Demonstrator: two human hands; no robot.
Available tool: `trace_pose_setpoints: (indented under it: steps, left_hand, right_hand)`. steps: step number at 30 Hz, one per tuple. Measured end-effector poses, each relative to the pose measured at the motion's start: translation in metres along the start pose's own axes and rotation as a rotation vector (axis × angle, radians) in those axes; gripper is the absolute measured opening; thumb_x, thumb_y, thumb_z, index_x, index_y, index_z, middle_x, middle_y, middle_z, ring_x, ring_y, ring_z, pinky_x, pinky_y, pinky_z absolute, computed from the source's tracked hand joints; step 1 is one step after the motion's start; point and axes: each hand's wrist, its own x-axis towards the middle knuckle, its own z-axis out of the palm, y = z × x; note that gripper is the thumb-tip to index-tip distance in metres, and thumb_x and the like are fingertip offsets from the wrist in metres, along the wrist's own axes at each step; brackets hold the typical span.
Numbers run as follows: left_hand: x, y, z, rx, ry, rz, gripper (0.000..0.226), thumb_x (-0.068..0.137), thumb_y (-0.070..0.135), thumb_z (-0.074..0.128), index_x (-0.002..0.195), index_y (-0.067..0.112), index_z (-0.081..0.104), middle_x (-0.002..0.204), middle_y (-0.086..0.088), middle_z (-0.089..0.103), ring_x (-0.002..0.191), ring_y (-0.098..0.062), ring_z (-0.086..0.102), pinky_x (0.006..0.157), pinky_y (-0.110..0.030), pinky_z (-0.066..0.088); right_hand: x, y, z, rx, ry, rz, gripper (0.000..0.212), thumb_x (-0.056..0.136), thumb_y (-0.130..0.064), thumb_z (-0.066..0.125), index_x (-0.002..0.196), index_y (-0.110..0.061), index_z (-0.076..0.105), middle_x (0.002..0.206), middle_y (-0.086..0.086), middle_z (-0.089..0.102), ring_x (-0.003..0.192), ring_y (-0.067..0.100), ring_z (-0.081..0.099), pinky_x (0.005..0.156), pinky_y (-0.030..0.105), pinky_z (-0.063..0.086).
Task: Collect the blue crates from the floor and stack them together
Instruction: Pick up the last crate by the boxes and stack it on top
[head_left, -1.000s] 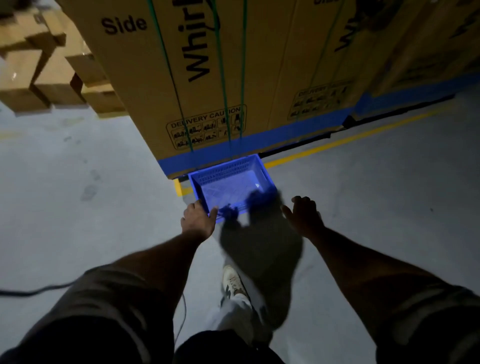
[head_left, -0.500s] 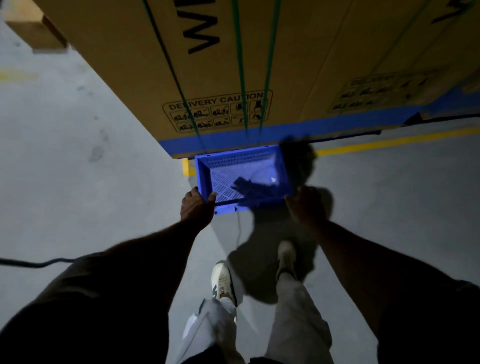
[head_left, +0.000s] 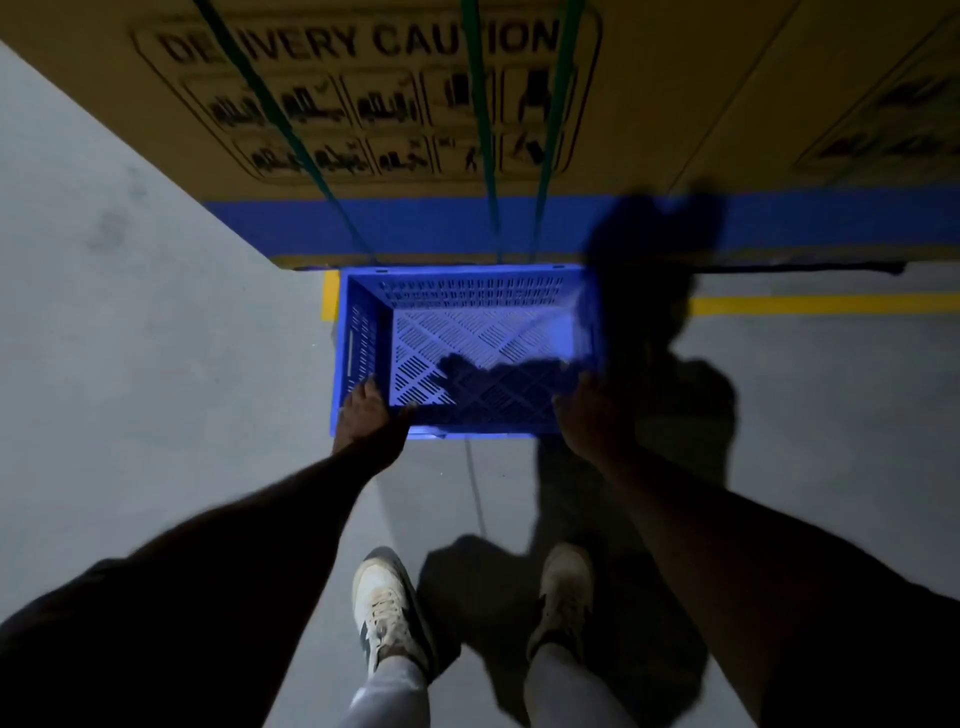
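One blue slotted plastic crate (head_left: 467, 332) sits on the grey floor, its far side against the foot of a big cardboard box. It is empty and upright. My left hand (head_left: 370, 415) grips its near left corner, thumb inside the rim. My right hand (head_left: 592, 415) is closed over the near right corner. Shadow covers the crate's right side and near wall.
A tall cardboard box (head_left: 395, 104) with a blue band and green straps stands right behind the crate. A yellow floor line (head_left: 821, 304) runs off to the right. My two feet in white shoes (head_left: 389, 618) stand just short of the crate. Grey floor (head_left: 130, 364) lies to the left.
I have stepped closer and bent lower, so the crate looks larger. My right hand, beside the crate before, now closes on its right corner. The left hand stays on its corner.
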Motion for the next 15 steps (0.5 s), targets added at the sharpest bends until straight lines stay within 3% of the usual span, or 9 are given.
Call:
trace_pose_setpoints:
  steps: [4, 9, 11, 15]
  left_hand:
    - [0.057, -0.036, 0.042, 0.095, 0.016, 0.012, 0.092, 0.089, 0.049, 0.063, 0.152, -0.002, 0.019, 0.158, -0.023, 0.026, 0.144, -0.038, 0.028, 0.119, -0.045, 0.026]
    - [0.101, -0.071, 0.078, 0.196, 0.036, -0.103, 0.093, 0.087, 0.047, 0.064, 0.153, 0.002, 0.016, 0.163, -0.021, 0.009, 0.15, -0.036, 0.011, 0.12, -0.051, 0.019]
    - [0.109, -0.075, 0.087, 0.217, 0.069, -0.14, 0.084, 0.086, 0.039, 0.067, 0.15, 0.005, 0.025, 0.163, -0.02, 0.005, 0.15, -0.037, 0.008, 0.117, -0.055, 0.02]
    - [0.133, -0.079, 0.096, 0.161, 0.215, -0.238, 0.072, 0.085, 0.028, 0.072, 0.141, 0.005, 0.033, 0.159, -0.021, 0.019, 0.141, -0.041, 0.027, 0.107, -0.056, 0.034]
  right_hand:
    - [0.045, 0.018, 0.059, -0.011, 0.004, 0.025, 0.065, 0.092, -0.041, 0.054, 0.142, -0.001, 0.041, 0.147, 0.031, 0.035, 0.138, 0.047, 0.033, 0.115, 0.05, 0.023]
    - [0.084, 0.043, 0.114, -0.106, 0.089, 0.112, 0.054, 0.082, -0.043, 0.053, 0.123, -0.007, 0.056, 0.128, 0.03, 0.054, 0.125, 0.046, 0.047, 0.11, 0.052, 0.032]
    - [0.089, 0.042, 0.12, -0.094, 0.089, 0.145, 0.056, 0.083, -0.042, 0.051, 0.124, -0.005, 0.057, 0.132, 0.032, 0.052, 0.128, 0.047, 0.043, 0.111, 0.053, 0.031]
    - [0.105, 0.048, 0.137, 0.012, 0.136, 0.286, 0.061, 0.089, -0.043, 0.053, 0.137, -0.006, 0.046, 0.144, 0.023, 0.044, 0.134, 0.041, 0.039, 0.111, 0.044, 0.028]
